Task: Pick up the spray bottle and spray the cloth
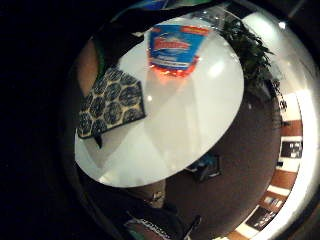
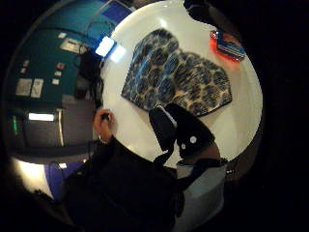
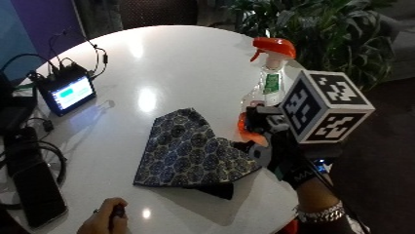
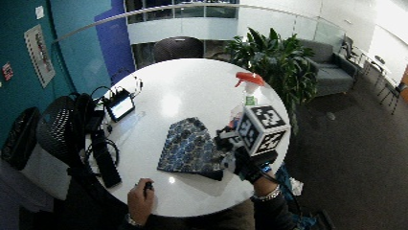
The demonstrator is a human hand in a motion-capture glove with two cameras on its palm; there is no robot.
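- Outside view: the spray bottle (image 3: pixel 268 82), clear with an orange trigger head, stands upright on the white surface (image 3: pixel 168 63) near its edge, just beyond the gloved right hand (image 3: pixel 275 146). Orange liquid shows low in the bottle. The patterned cloth (image 3: pixel 188 151) lies flat beside the hand. Whether the fingers are spread or curled cannot be told.
- Wide outside view: the bare hand (image 4: pixel 141 199) rests at the near edge.
- Little-finger palm view: the bottle's blue label (image 1: pixel 172 45) shows, with the cloth apart from it.

Black-gloved hands (image 3: pixel 282 151), metal wristwatch (image 3: pixel 319 213)
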